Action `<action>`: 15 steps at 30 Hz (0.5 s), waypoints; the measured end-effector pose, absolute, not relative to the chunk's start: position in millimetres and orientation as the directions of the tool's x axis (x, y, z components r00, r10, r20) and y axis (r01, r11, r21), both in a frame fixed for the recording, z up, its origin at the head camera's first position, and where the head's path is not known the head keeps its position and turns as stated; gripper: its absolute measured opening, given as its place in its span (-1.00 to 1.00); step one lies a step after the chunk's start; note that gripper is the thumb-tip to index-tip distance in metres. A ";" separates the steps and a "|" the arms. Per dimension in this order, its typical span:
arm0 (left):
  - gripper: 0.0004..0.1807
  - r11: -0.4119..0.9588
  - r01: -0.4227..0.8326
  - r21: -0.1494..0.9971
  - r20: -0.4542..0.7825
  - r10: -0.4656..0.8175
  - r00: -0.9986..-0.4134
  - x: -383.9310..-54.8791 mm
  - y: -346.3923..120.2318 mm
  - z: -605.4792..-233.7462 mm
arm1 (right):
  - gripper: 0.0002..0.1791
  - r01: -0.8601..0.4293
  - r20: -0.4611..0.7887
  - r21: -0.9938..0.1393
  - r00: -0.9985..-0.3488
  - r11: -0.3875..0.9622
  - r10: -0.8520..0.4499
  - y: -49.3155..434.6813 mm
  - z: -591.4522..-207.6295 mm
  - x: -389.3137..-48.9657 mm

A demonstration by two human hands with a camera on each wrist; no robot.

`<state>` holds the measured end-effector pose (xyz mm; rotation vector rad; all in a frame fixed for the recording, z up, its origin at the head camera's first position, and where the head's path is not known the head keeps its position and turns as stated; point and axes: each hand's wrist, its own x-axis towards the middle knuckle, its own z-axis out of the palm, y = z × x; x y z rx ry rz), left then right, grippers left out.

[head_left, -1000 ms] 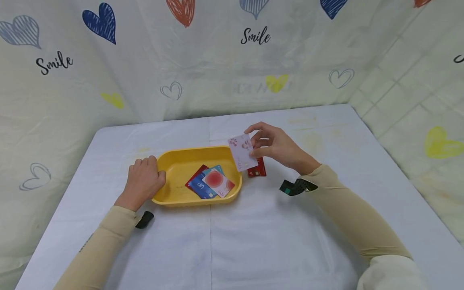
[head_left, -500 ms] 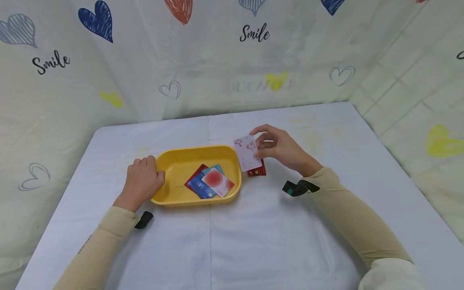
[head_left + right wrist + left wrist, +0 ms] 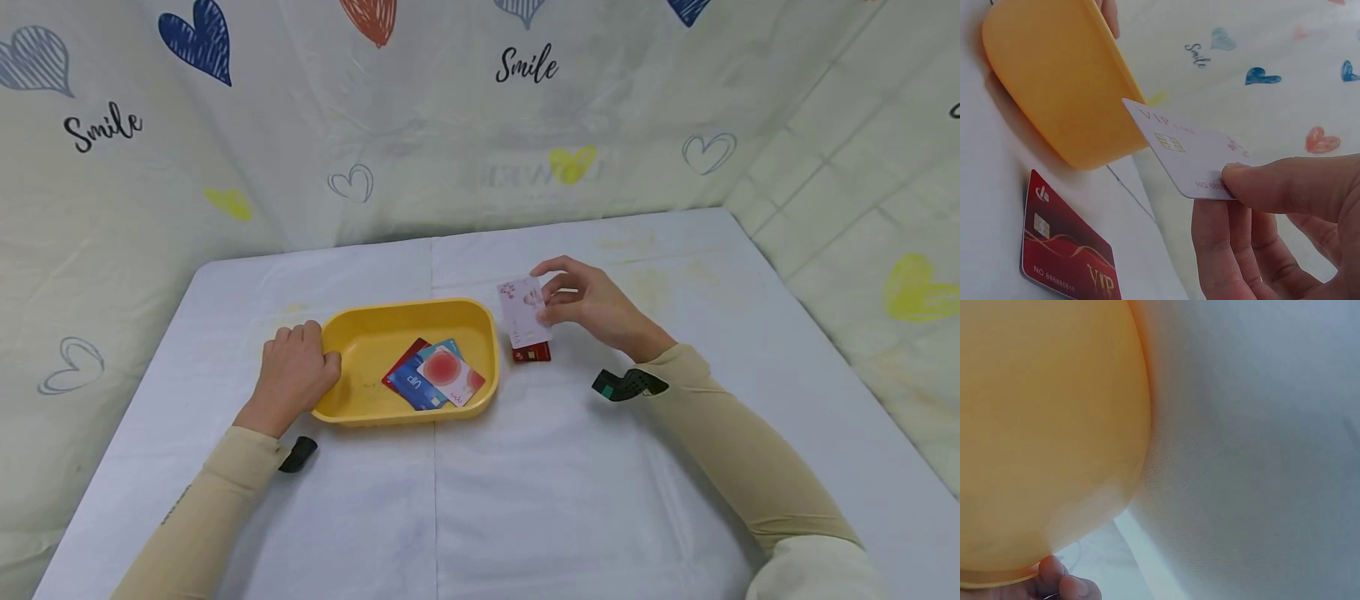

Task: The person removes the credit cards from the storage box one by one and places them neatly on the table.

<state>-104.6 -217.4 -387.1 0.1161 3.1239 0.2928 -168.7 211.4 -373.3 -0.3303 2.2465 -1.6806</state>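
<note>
My right hand (image 3: 592, 304) pinches a pale pink VIP card (image 3: 523, 310) between thumb and fingers. In the right wrist view the card (image 3: 1185, 147) shows a gold chip and lettering, held up off the table. Below it a dark red VIP card (image 3: 1069, 244) lies flat on the table, partly covered by the pink one in the head view. My left hand (image 3: 296, 367) grips the left end of a yellow tray (image 3: 352, 408), fingers curled over its rim. Inside the tray lie a blue VIP card (image 3: 416, 385), a pink card with a red circle (image 3: 450, 375) and others partly hidden beneath.
A white cloth covers the table (image 3: 360, 517), with a fold line running down its middle. Behind it hangs a pale sheet (image 3: 435, 108) printed with hearts and "Smile". The tray's right end stands just left of the red card.
My right hand has moved to the right with the pink card, away from the tray's rim and over the red card. My left hand keeps its grip on the tray.
</note>
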 end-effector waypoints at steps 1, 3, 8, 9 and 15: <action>-0.72 0.980 0.074 0.187 0.004 0.074 -0.997 -104.5 -217.2 -387.0 | -0.44 0.011 -0.115 -0.961 -0.925 0.277 -0.361 212.2 -374.4 -169.0; -0.72 0.980 0.074 0.187 0.005 0.075 -0.997 -104.5 -217.2 -386.8 | -0.43 0.018 -0.115 -0.965 -0.927 0.263 -0.358 214.1 -376.5 -169.7; -0.71 0.980 0.071 0.186 0.001 0.072 -0.997 -104.8 -217.2 -386.3 | -0.41 0.036 -0.127 -0.963 -0.935 0.268 -0.331 218.6 -381.7 -171.2; -0.71 0.980 0.069 0.186 0.000 0.070 -0.998 -104.9 -217.2 -386.3 | -0.40 0.039 -0.132 -0.960 -0.936 0.276 -0.326 219.5 -382.3 -171.3; -0.71 0.980 0.060 0.188 -0.005 0.062 -0.998 -104.2 -216.6 -386.2 | -0.40 0.045 -0.152 -0.946 -0.936 0.322 -0.316 225.3 -385.5 -171.1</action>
